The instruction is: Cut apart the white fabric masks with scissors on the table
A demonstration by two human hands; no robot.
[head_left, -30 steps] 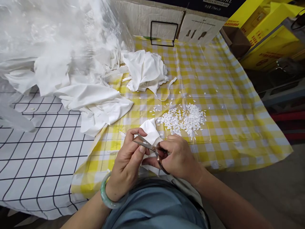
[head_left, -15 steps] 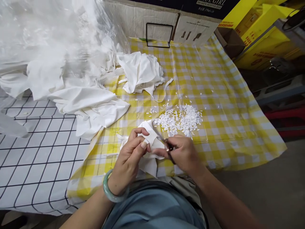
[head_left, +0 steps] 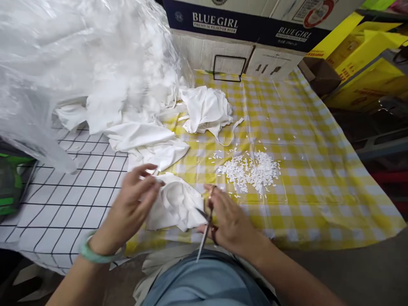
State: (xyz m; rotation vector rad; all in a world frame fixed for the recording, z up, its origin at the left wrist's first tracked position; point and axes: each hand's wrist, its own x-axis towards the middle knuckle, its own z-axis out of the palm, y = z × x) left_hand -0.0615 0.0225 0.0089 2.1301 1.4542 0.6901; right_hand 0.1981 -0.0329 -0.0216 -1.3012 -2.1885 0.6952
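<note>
Scissors (head_left: 203, 238): one pair, blades parted, at the front edge of the desk; handles mostly covered by the fingers.
Right hand (head_left: 231, 225): grasping the scissors by the handles.
White cloth (head_left: 183, 204): one crumpled piece, flat on the desk between the hands, near the blades.
Left hand (head_left: 127, 208): fingers curled at the cloth's upper left corner; blurred, grip on it cannot be told.
White snippets (head_left: 266, 168): loose heap, beyond the right hand; individual pieces too small to count.
Further white cloths (head_left: 207, 108): bunched behind, partly under a clear plastic bag (head_left: 95, 63), cut off at the top left, contents hazy.
Checked tablecloth (head_left: 318, 187): yellow and white, right side.
Beer carton (head_left: 264, 27): at the back, top cut off; black wire stand (head_left: 228, 80) before it.
Green object (head_left: 8, 182): left edge, cut off, unidentifiable.
</note>
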